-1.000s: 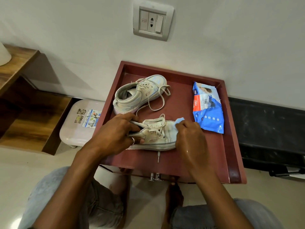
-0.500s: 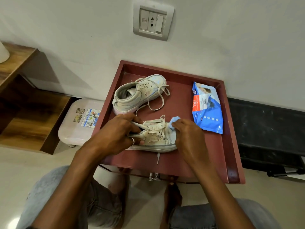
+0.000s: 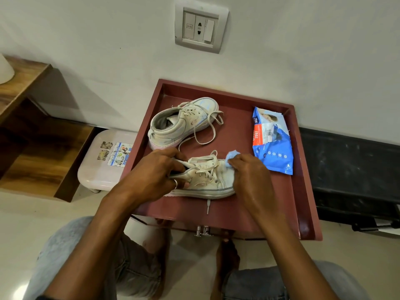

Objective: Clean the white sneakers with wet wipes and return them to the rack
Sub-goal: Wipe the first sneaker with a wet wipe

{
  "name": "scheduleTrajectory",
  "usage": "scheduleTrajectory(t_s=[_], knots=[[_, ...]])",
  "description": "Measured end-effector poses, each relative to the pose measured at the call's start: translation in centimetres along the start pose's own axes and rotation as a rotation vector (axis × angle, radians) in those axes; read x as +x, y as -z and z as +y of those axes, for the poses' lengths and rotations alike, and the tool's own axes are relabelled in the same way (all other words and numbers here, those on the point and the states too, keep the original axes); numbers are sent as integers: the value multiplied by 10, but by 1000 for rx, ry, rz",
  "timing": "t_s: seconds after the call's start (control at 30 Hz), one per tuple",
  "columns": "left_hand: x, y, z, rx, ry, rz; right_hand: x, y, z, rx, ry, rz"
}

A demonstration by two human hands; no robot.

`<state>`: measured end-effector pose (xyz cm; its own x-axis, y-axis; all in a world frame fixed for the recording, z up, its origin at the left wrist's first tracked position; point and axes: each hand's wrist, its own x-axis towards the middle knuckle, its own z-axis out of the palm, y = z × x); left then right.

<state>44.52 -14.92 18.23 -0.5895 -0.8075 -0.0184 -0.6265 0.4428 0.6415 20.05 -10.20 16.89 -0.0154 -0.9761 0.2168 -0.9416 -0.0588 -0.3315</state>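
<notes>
A person is sitting at a small maroon table (image 3: 306,191) with a raised rim, and both white sneakers are lying on it. The near sneaker (image 3: 213,181) is resting on its sole close to the front edge, toe pointing toward the right edge, one lace end (image 3: 208,207) trailing toward the front. The left hand (image 3: 154,177) is gripping its heel end, fingers curled over the collar and thumb lying along the near side; a ring (image 3: 175,184) is showing on one finger. The right hand (image 3: 249,179) is pinching a crumpled blue wet wipe (image 3: 233,155) and pressing it onto the toe cap – only a small fold of the wipe is peeking out above the fingers. The far sneaker (image 3: 184,124) is sitting untouched toward the back left corner, its laces looping loose across the surface. A blue pack of wipes (image 3: 271,144) is lying flat along the right edge, just beside the right hand but apart from it. A pale plastic stool (image 3: 98,167) is standing on the floor by the left edge – a wall socket (image 3: 200,28) is showing above.
</notes>
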Motion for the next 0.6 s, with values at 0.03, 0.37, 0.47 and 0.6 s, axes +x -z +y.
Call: scheduleTrajectory(t_s=[0.03, 0.37, 0.47, 0.6], knots=[[0, 0, 0, -3, -3, 1, -1, -4, -4, 8, 23, -29], [0, 0, 1, -16, 14, 9, -7, 15, 4, -11, -96, -25], [0, 0, 2, -14, 19, -1, 2, 1, -5, 6, -56, 17], [1, -1, 2, -16, 29, 15, -9, -4, -19, -30, 26, -130]])
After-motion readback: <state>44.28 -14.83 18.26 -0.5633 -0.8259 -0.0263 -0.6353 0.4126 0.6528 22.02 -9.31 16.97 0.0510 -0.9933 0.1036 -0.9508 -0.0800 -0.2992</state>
